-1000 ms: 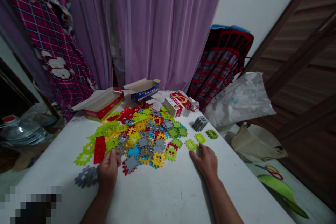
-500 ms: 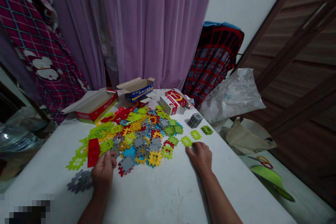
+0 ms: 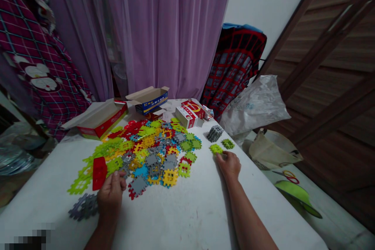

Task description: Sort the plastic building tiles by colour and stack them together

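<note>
Two bare hands work at a white tabletop (image 3: 187, 211). The right hand (image 3: 230, 165) has its fingers on the near edge of a lime-green piece (image 3: 216, 149), just beside a darker green stack (image 3: 227, 143) and near a gray stack (image 3: 215, 133). The left hand (image 3: 110, 195), fingers curled, is beside a red piece (image 3: 99, 173) and the multicolored pile (image 3: 152, 144); whether it grasps anything, I cannot tell.

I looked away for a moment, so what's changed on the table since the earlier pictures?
The nearer lime-green square plastic piece moved forward and right, to join the farther one. The right hand moved forward with it, fingertips at their edge; its grip is unclear. The left hand, red plastic block and stack of grey plastic squares stayed put.
</note>
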A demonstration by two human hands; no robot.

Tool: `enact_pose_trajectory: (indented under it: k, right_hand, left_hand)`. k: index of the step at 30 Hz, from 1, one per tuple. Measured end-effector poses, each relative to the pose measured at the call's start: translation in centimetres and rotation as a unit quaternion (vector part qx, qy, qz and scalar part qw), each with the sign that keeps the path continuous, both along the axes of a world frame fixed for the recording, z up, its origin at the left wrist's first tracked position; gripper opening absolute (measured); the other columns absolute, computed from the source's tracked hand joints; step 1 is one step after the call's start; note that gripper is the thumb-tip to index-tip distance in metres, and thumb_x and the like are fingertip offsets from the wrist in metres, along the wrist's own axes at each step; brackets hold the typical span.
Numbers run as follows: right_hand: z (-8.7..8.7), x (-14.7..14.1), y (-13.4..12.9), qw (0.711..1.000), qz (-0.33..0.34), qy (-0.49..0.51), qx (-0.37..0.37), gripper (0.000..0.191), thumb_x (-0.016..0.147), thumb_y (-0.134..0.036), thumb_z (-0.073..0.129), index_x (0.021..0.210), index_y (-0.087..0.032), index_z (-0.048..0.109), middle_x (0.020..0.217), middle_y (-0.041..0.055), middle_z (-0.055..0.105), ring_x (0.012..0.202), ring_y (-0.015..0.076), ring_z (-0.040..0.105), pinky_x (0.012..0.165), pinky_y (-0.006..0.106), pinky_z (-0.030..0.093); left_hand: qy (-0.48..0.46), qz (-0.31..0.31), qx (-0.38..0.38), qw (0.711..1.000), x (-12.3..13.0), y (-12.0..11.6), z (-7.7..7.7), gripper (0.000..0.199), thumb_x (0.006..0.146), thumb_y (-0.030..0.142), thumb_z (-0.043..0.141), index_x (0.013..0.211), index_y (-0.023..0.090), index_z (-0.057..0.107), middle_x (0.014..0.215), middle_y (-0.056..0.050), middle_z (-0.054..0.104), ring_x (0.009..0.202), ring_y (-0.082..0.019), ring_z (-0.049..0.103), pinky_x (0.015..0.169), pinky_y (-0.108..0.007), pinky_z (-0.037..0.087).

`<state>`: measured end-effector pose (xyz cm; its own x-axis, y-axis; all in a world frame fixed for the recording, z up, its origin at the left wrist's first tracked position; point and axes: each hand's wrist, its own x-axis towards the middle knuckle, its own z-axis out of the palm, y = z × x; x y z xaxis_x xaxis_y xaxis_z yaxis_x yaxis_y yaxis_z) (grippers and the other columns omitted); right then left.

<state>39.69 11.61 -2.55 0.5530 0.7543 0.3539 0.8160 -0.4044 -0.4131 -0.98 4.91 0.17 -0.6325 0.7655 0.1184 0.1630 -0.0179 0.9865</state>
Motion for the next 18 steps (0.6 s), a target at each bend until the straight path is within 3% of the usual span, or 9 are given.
enact_pose_trajectory:
  k: [11, 18]
  right_hand:
    - [0.6, -0.4, -0.3, 0.998, -0.006, -0.005, -0.058, 0.044, 0.082, -0.047, 0.055, 0.108, -0.015, 0.071, 0.115, 0.0152, 0.068, 0.104, 0.0284, 0.059, 0.087, 0.037, 0.043]
    - [1.6, -0.9, -0.5, 0.996, -0.006, -0.004, -0.088, 0.048, 0.083, -0.05, 0.052, 0.109, -0.015, 0.071, 0.117, 0.0163, 0.067, 0.108, 0.0293, 0.059, 0.09, 0.039, 0.044]
  left_hand:
    - [-0.012, -0.029, -0.024, 0.999, -0.6, 0.0, -0.2, 0.04, 0.084, 0.056, 0.047, 0.075, 0.019, 0.058, 0.047, 0.005, 0.046, 0.042, -0.011, 0.039, 0.041, -0.023, 0.032]
    - [0.028, -0.001, -0.004, 1.0, -0.2, 0.2, -0.4, 0.041, 0.088, 0.055, 0.044, 0.075, 0.019, 0.058, 0.047, 0.006, 0.045, 0.04, -0.01, 0.038, 0.041, -0.022, 0.031]
